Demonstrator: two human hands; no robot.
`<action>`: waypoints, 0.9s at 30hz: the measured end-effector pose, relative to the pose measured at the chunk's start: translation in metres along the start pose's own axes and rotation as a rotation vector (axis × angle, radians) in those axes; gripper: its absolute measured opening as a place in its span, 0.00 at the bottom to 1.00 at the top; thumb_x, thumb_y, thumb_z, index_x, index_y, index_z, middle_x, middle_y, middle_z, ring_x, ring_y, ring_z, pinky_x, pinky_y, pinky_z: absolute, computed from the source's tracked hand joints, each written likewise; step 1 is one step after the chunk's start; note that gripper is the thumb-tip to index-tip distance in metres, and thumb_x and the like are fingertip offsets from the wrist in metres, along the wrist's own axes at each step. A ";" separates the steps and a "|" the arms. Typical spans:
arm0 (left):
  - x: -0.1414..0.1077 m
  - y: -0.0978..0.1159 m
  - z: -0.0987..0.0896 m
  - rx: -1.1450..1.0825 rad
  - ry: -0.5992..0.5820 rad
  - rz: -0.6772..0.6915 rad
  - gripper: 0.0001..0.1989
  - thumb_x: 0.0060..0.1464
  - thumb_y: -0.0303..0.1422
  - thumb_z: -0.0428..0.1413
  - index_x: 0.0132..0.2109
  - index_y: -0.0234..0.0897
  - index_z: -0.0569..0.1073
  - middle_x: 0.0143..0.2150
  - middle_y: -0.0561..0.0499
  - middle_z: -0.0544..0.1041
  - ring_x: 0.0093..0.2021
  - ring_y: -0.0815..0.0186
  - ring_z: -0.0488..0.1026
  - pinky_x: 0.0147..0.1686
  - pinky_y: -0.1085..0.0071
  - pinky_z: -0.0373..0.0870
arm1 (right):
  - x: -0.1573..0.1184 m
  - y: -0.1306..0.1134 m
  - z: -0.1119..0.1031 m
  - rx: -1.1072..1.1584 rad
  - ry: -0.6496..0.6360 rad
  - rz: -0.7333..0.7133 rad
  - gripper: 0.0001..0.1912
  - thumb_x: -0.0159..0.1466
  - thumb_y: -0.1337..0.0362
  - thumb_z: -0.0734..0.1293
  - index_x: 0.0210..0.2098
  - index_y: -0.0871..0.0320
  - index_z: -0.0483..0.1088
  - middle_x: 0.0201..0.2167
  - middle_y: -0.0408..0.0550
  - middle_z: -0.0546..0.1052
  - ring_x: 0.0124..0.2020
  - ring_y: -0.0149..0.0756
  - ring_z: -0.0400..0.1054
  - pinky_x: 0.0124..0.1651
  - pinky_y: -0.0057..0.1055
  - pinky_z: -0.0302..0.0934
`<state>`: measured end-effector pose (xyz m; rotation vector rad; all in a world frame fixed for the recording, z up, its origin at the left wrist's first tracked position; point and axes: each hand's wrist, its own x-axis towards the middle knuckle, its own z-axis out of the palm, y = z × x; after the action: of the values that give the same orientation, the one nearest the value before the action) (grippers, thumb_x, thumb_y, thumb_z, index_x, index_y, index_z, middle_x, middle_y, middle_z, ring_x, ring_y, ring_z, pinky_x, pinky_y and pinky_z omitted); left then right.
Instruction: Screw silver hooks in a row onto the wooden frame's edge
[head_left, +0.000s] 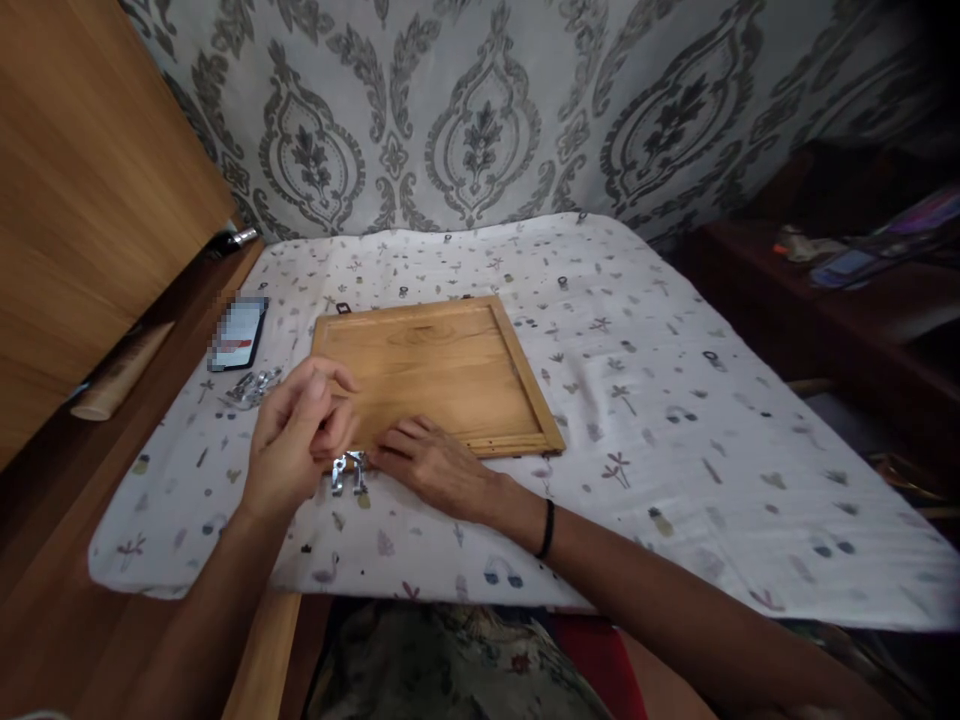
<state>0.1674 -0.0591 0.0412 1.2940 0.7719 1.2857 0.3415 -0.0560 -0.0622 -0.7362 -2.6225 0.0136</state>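
Observation:
A framed wooden panel [435,360] lies flat on the printed cloth. My left hand [296,435] is raised over the panel's near left corner, its fingers curled and the thumb pressed against them. Whatever sits in that pinch, if anything, is hidden. Over the panel's near edge rests my right hand [431,465], gripping the frame with fingers bent on its surface. Its thumb side is beside a shiny metal hinge [349,472] that sticks out from the near edge, between my two hands. A small metal hook-like fitting [343,309] shows at the far left corner.
Loose metal fittings [253,388] lie in a heap left of the panel, close to a phone [240,333]. The white cloth [637,450] extends to the right. A wooden board [97,190] stands at the left, and a dark ledge [750,290] holds items at the right.

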 end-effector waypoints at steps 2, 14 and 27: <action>0.004 0.001 -0.005 -0.016 -0.099 -0.041 0.15 0.62 0.47 0.62 0.36 0.40 0.75 0.16 0.64 0.47 0.15 0.76 0.41 0.16 0.76 0.41 | 0.000 0.000 0.000 0.001 0.004 -0.002 0.11 0.75 0.67 0.64 0.54 0.62 0.74 0.47 0.52 0.79 0.48 0.42 0.65 0.51 0.38 0.59; -0.009 -0.002 0.003 0.022 0.184 0.110 0.14 0.66 0.43 0.60 0.36 0.40 0.73 0.17 0.63 0.50 0.16 0.76 0.43 0.17 0.75 0.44 | 0.000 0.001 0.001 -0.011 -0.017 0.003 0.11 0.75 0.66 0.63 0.54 0.61 0.74 0.44 0.51 0.77 0.46 0.41 0.64 0.51 0.38 0.57; -0.006 -0.010 0.008 0.044 0.375 0.123 0.15 0.62 0.43 0.63 0.34 0.38 0.74 0.20 0.59 0.58 0.19 0.74 0.53 0.17 0.76 0.51 | 0.000 0.001 0.000 -0.001 -0.010 0.007 0.11 0.75 0.66 0.64 0.54 0.60 0.74 0.43 0.50 0.78 0.45 0.41 0.64 0.49 0.37 0.56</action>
<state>0.1763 -0.0651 0.0319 1.1623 0.9972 1.6464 0.3415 -0.0551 -0.0626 -0.7469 -2.6301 0.0181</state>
